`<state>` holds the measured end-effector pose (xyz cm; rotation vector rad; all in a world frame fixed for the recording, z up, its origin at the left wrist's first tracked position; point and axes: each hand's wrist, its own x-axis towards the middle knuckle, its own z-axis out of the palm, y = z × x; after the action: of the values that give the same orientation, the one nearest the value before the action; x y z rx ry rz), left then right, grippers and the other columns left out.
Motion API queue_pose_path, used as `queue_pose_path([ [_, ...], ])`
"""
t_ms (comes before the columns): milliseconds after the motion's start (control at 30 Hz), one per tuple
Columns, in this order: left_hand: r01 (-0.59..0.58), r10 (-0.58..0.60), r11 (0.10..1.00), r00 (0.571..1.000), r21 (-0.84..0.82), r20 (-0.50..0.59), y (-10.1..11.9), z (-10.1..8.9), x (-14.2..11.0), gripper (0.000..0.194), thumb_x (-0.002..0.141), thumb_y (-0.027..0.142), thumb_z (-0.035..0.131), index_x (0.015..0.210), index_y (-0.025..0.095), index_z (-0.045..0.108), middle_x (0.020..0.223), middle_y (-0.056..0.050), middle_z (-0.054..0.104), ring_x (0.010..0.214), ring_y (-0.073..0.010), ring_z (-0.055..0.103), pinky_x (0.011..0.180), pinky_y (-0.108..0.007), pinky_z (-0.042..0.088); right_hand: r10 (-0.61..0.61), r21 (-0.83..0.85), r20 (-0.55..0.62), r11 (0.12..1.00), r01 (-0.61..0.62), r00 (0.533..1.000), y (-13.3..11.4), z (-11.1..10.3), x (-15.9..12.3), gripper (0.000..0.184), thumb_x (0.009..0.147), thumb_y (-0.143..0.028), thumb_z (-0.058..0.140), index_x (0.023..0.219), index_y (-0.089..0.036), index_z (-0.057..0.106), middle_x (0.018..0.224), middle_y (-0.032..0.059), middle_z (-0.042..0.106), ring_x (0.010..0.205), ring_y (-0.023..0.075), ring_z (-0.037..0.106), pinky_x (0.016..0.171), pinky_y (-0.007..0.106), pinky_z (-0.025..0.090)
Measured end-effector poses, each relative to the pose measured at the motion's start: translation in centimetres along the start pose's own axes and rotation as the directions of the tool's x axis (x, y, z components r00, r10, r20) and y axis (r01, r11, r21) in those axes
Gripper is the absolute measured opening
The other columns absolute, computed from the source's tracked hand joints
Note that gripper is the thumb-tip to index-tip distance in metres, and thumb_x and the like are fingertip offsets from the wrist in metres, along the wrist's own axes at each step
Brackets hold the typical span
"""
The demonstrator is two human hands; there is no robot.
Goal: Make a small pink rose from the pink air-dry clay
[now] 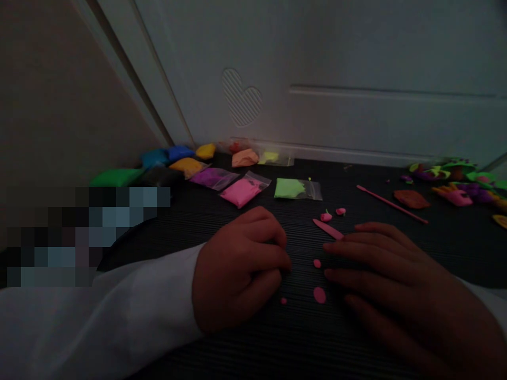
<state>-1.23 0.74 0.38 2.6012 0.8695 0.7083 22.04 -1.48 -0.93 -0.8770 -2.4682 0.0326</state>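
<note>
My left hand (241,269) is curled with its fingertips down at the dark tabletop; anything inside the fingers is hidden. Flat and with fingers stretched out, my right hand (412,290) lies over the near end of a pink clay knife (327,228). Between the hands are a small pink clay ball (317,263), a flattened pink clay disc (319,295) and a tinier pink clay ball (283,301). Just beyond the knife sit two small pink clay buds with green bits, a nearer bud (326,217) and a farther bud (340,211).
Several bags of coloured clay line the back left, including a pink clay bag (242,191) and a light green clay bag (290,188). A thin pink modelling tool (392,203) lies back right, near a reddish-brown lump (412,199) and colourful clay figures (455,192). A white panel (356,121) rises behind.
</note>
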Motion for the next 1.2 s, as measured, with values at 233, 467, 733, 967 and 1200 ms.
queue_pose_path([
  [233, -0.022, 0.021, 0.999, 1.000, 0.040, 0.014, 0.21, -0.15, 0.03, 0.029, 0.073, 0.009, 0.042, 0.081, 0.017, 0.068, 0.077, -0.005, 0.054, 0.077, -0.0167, 0.044, 0.067, -0.031, 0.036, -0.064, -0.021, 0.046, 0.998, 0.065, 0.997, 0.26, -0.21, -0.09, 0.029, 0.077, -0.018, 0.051, 0.104, -0.023, 0.060, 0.110, 0.0027, 0.059, 0.101, 0.0193, 0.050, 0.092, 0.044, 0.033],
  [467, -0.009, 0.007, 0.999, 1.000, 0.048, 0.030, 0.22, -0.16, 0.08, 0.029, 0.073, 0.010, 0.041, 0.080, 0.019, 0.068, 0.077, -0.005, 0.054, 0.078, -0.0174, 0.044, 0.068, -0.031, 0.037, 0.011, -0.107, 0.091, 0.994, -0.001, 0.996, 0.02, 0.24, 0.19, 0.030, 0.076, -0.025, 0.054, 0.105, -0.027, 0.061, 0.122, 0.0034, 0.052, 0.110, 0.0246, 0.045, 0.091, 0.047, 0.032],
  [733, -0.010, 0.010, 1.000, 1.000, 0.020, -0.013, 0.13, 0.04, 0.03, 0.028, 0.072, 0.009, 0.041, 0.078, 0.017, 0.067, 0.077, -0.005, 0.053, 0.078, -0.0165, 0.044, 0.067, -0.030, 0.035, 0.024, -0.065, 0.160, 0.998, -0.014, 0.987, -0.05, 0.11, 0.57, 0.025, 0.078, -0.029, 0.053, 0.101, -0.025, 0.062, 0.121, 0.0021, 0.054, 0.111, 0.0250, 0.042, 0.091, 0.048, 0.028],
  [967, -0.005, 0.006, 1.000, 1.000, 0.017, -0.028, 0.18, 0.13, 0.03, 0.026, 0.072, 0.007, 0.041, 0.077, 0.014, 0.065, 0.076, -0.005, 0.051, 0.077, -0.0159, 0.044, 0.068, -0.030, 0.034, 0.046, -0.039, 0.115, 0.998, -0.041, 0.992, -0.16, 0.22, 0.33, 0.028, 0.076, -0.026, 0.055, 0.103, -0.024, 0.059, 0.126, 0.0017, 0.049, 0.113, 0.0230, 0.039, 0.093, 0.045, 0.028],
  [1200, -0.005, 0.005, 1.000, 0.999, -0.010, -0.044, 0.08, 0.27, -0.01, 0.025, 0.070, 0.005, 0.041, 0.076, 0.013, 0.064, 0.077, -0.005, 0.052, 0.078, -0.0153, 0.044, 0.068, -0.029, 0.034, 0.034, -0.054, 0.109, 0.998, -0.028, 0.994, 0.02, 0.14, 0.03, 0.040, 0.075, -0.024, 0.055, 0.115, -0.021, 0.051, 0.127, 0.0035, 0.048, 0.114, 0.0217, 0.039, 0.093, 0.043, 0.030],
])
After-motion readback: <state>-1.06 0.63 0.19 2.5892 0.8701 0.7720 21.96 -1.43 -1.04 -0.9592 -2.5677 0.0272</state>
